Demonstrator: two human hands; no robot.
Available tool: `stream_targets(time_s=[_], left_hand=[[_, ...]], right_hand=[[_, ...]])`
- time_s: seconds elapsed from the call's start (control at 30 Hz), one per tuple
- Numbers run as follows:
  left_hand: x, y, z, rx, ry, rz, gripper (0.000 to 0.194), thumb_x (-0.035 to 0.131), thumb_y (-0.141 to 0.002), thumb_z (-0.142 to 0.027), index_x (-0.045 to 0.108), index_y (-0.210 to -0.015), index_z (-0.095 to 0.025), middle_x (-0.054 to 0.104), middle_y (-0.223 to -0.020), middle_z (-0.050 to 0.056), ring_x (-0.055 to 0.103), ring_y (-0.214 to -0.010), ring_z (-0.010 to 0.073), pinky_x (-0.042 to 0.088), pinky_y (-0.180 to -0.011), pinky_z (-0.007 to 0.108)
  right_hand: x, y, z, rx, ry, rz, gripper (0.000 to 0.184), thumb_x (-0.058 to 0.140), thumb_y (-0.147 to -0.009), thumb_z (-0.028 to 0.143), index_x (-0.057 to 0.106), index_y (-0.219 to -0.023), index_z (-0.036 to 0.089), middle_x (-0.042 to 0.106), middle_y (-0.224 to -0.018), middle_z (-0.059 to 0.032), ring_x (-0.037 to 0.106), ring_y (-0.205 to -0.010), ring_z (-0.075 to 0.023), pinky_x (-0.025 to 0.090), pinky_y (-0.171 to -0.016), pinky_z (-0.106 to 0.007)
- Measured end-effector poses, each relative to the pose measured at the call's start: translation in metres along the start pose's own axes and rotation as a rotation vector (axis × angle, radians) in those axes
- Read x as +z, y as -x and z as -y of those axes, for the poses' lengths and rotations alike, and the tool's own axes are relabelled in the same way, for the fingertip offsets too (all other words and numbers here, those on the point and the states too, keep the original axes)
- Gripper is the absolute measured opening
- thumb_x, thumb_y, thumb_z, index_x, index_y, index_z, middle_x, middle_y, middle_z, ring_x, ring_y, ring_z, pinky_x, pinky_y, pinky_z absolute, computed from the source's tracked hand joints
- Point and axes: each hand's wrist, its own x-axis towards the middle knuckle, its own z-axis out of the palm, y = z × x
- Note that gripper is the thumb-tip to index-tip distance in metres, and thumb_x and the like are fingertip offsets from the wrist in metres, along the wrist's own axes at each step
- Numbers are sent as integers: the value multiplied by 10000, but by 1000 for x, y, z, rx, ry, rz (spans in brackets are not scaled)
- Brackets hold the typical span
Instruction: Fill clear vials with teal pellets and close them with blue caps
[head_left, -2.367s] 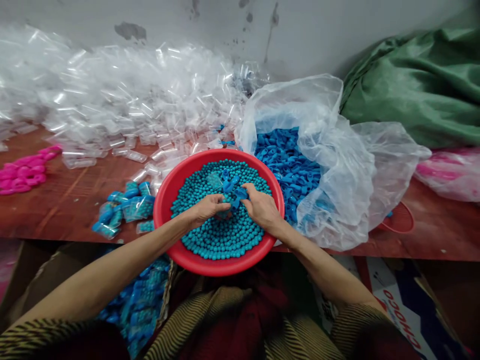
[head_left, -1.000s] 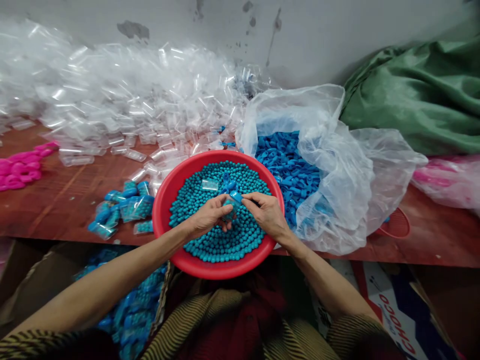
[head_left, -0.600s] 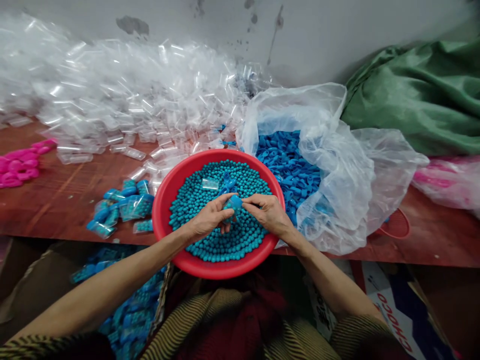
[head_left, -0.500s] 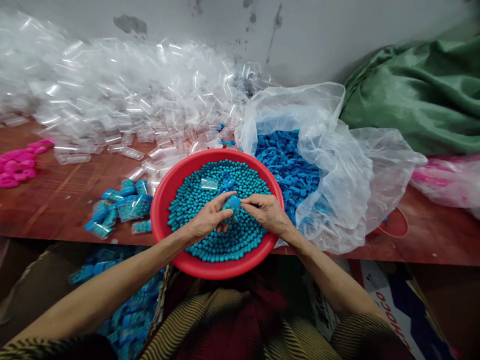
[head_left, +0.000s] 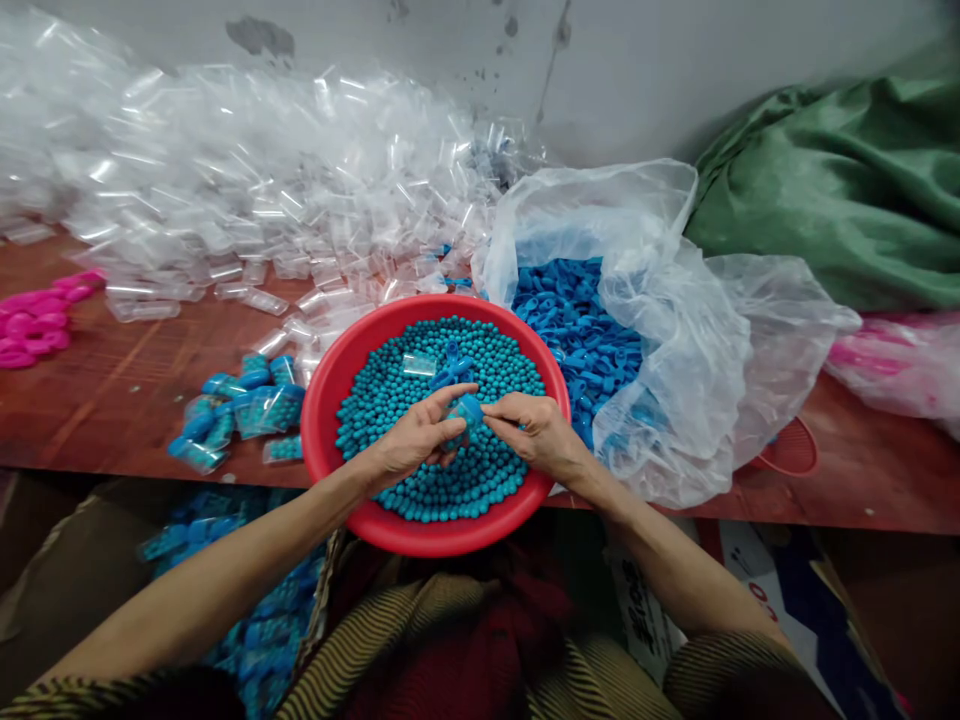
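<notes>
Over the beads, my left hand [head_left: 420, 436] is closed on a small clear container with a blue cap [head_left: 469, 408]; turquoise beads show inside it. The thumb and fingers of my right hand [head_left: 541, 432] are pinched together at the cap's right side. Both hands are above a red basin [head_left: 321, 440] of round turquoise beads [head_left: 390, 410]. On the beads, just beyond my left hand, lie an empty clear tube [head_left: 418, 365] and a few blue plastic caps [head_left: 451, 368].
Clear tubes [head_left: 262, 190] are heaped along the wall. Filled containers [head_left: 259, 405] lie left of the basin, with more in a box [head_left: 270, 640] below. A plastic bag [head_left: 675, 350] of blue parts [head_left: 577, 320], a red sieve-like item [head_left: 795, 447] and green cloth [head_left: 832, 190] are right.
My right fingertips have shifted very slightly at the cap, and the container has turned a little in my left hand. The camera view has moved slightly.
</notes>
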Motion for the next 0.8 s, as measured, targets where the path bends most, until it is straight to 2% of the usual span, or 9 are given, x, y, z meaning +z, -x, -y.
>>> stream_targets(time_s=[0.17,0.27,0.37,0.43,0.5,0.6,0.67,0.7,0.8], left_hand=[[5,-4,5,49,2,-62,514,669,-707,-379,460,-1138,-190,466,-579,-76,415,-376,36,252,-340,160],[6,-5,7,91,-22,-132,422,650,-722,-363,469,-1064,-193,433,-568,-87,381,-366,28,271,-333,151],[4,-4,7,112,-67,-140,392,608,-759,-366,444,-1079,-212,435,-567,-90,400,-348,36,264,-315,144],[2,-2,5,108,-86,-111,396,587,-775,-380,417,-1098,-225,479,-598,-79,445,-352,47,265,-310,143],[0,-1,3,103,-93,-80,401,570,-784,-394,396,-1107,-231,518,-632,-64,484,-368,62,278,-314,145],[1,0,1,93,-124,-81,396,550,-795,-396,386,-1113,-226,529,-649,-56,499,-377,68,290,-324,149],[5,-1,1,101,-160,-124,392,542,-800,-383,391,-1121,-217,501,-629,-65,480,-369,64,306,-331,159],[8,-1,2,111,-172,-155,405,540,-802,-371,388,-1143,-215,482,-617,-71,465,-365,61,313,-336,165],[16,-1,6,147,-174,-228,506,548,-797,-325,347,-1249,-216,418,-580,-87,411,-360,54,310,-346,178]], right_hand=[[1,-2,-3,16,-93,55,174,550,-812,234,714,-825,178,647,-652,2,573,-586,-107,418,-568,-213],[4,-5,-7,-30,-91,35,166,555,-805,225,707,-811,160,646,-660,-6,580,-618,-110,430,-601,-219],[2,-10,-8,-22,-157,43,148,570,-791,214,695,-846,157,664,-758,-23,600,-699,-119,453,-669,-236],[0,-13,-10,59,-289,62,177,590,-770,234,675,-911,168,653,-794,-16,595,-668,-110,472,-647,-240],[-2,-17,-12,203,-448,52,265,603,-747,272,637,-988,168,623,-764,0,574,-587,-100,492,-582,-246],[1,-20,-13,400,-605,-48,488,617,-714,294,522,-1176,166,617,-821,-5,583,-563,-111,529,-553,-286],[7,-19,-12,415,-563,-129,567,604,-726,287,456,-1261,167,630,-927,-40,613,-625,-134,545,-594,-319],[10,-17,-10,383,-486,-150,540,576,-755,284,459,-1268,164,635,-958,-56,626,-666,-148,547,-631,-333],[17,-10,-2,179,-148,-81,394,479,-845,284,538,-1209,145,633,-1047,-105,626,-911,-211,503,-833,-392]])
